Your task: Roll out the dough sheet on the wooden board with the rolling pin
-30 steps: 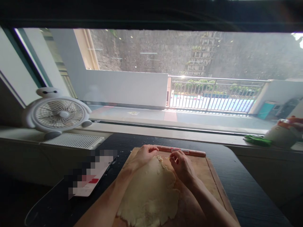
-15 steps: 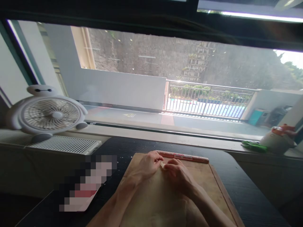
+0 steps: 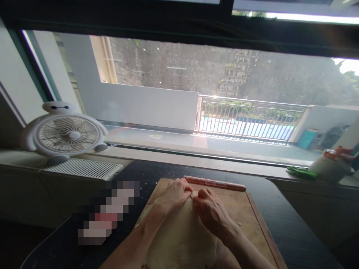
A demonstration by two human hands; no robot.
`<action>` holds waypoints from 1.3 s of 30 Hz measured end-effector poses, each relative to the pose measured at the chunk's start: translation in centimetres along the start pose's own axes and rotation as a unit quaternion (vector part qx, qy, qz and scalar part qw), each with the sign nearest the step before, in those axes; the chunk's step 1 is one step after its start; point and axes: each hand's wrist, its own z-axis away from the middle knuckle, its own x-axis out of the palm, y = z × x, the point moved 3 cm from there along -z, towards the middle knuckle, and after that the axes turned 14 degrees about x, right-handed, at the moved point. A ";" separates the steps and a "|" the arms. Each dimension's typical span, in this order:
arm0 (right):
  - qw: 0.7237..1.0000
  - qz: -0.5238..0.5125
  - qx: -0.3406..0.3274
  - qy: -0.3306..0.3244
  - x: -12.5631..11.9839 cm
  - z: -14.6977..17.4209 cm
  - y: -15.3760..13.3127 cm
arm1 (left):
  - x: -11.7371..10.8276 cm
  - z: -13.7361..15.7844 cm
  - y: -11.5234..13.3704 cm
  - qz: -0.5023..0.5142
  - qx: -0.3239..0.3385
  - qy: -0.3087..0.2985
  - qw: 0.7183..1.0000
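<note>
A wide, thin sheet of pale dough (image 3: 182, 235) lies over a wooden board (image 3: 235, 209), its near part running out of view between my forearms. At the dough's far edge my left hand (image 3: 179, 190) is closed, fingertips pinching a small ruffled bit of it. Right beside it, my right hand (image 3: 209, 205) pinches the same edge with curled fingers. The two sets of fingertips almost touch. Just beyond them, a wooden rolling pin (image 3: 196, 180) with a red-and-white label lies across the board's far end.
The board rests on a dark table (image 3: 157, 170). To the left lies a blurred-out pinkish object (image 3: 112, 209). A white figure-shaped fan (image 3: 73, 135) stands on a slatted ledge. Along the windowsill at right are a green item (image 3: 303, 172) and a rounded pale pot (image 3: 328, 166).
The view has shifted slightly, so the fan appears farther right. Both hands stay at the dough's far edge, with the fingers slightly rearranged. A small scrap now shows on the board's right side.
</note>
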 end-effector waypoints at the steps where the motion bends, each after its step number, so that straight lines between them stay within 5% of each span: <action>1: 1.000 -0.020 0.009 0.001 0.0 0.0 0.4 | -0.2 0.1 -0.1 0.017 0.009 0.021 1.000; 7: 0.991 -0.102 0.081 0.034 0.1 -0.7 2.9 | -2.7 0.9 0.4 -0.011 0.013 0.122 0.992; 14: 0.994 -0.091 0.065 -0.007 0.3 -0.4 1.8 | -1.4 0.5 1.5 0.036 0.097 0.060 0.993; 24: 0.996 -0.076 0.048 -0.001 0.5 -0.4 1.3 | 0.0 0.3 0.7 -0.036 0.048 0.079 0.995; 32: 0.991 -0.102 0.071 0.039 0.1 -0.8 2.1 | -0.8 0.5 1.7 -0.056 0.073 0.080 0.993; 39: 0.990 -0.026 0.126 0.053 1.3 -1.5 1.8 | -0.6 0.9 0.3 -0.157 -0.012 0.071 0.985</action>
